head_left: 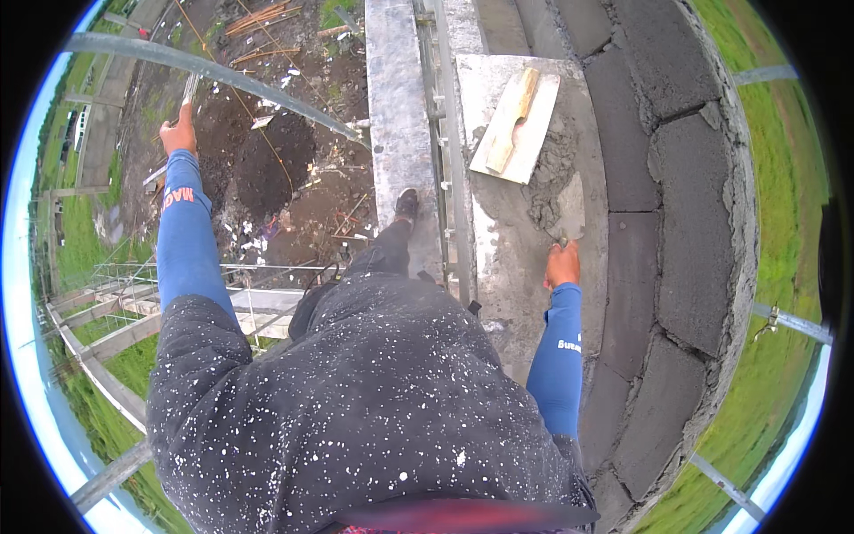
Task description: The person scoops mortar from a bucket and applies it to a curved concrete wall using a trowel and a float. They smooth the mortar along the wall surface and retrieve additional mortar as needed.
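Observation:
My left hand (178,133), out at the upper left, grips a thin pale strip (190,89) that looks like a flat stick or tool. My right hand (562,265) is closed on a trowel (569,206), its blade lying in wet grey mortar (551,160) on a stained board (494,258). Just beyond it a wooden float (494,160) with a long handle rests at a slant on the board and mortar.
A curving grey block wall (689,231) rises on my right. My foot stands on a narrow plank (391,116). A metal pipe (267,98) crosses the upper left. Far below lie dirt, debris, scaffolding (116,338) and grass.

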The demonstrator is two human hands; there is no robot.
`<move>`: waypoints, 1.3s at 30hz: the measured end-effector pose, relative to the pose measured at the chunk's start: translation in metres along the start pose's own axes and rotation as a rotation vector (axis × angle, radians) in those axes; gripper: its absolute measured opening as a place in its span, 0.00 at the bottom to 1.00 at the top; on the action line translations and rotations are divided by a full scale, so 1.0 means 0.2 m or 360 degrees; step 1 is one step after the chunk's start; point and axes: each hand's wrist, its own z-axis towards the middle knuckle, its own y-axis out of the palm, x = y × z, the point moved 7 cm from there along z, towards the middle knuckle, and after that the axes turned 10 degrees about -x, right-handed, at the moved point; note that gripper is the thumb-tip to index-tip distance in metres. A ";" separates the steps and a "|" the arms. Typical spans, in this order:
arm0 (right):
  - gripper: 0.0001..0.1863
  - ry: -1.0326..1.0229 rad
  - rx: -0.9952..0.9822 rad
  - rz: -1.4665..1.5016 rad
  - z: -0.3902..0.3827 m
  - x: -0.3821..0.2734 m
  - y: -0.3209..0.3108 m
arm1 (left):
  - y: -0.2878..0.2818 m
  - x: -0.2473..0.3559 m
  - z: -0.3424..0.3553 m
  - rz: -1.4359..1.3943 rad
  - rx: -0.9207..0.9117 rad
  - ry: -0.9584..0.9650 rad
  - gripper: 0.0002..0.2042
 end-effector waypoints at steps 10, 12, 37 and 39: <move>0.20 0.0052 0.0244 -0.0254 0.00 0.03 -0.04 | -0.30 0.77 1.32 -0.0258 0.0092 0.0615 0.53; 0.20 0.0309 0.0146 -0.0121 -0.02 0.05 -0.03 | -0.32 0.75 1.39 -0.0418 0.0128 0.0419 0.52; 0.09 -0.1363 -0.0453 -0.0384 0.40 -2.87 0.31 | -0.31 0.74 1.53 -0.0664 0.0656 0.0754 0.32; 0.11 -0.1445 -0.0568 -0.0465 0.49 -3.00 0.49 | -0.28 0.73 1.50 -0.0760 0.0637 0.0744 0.29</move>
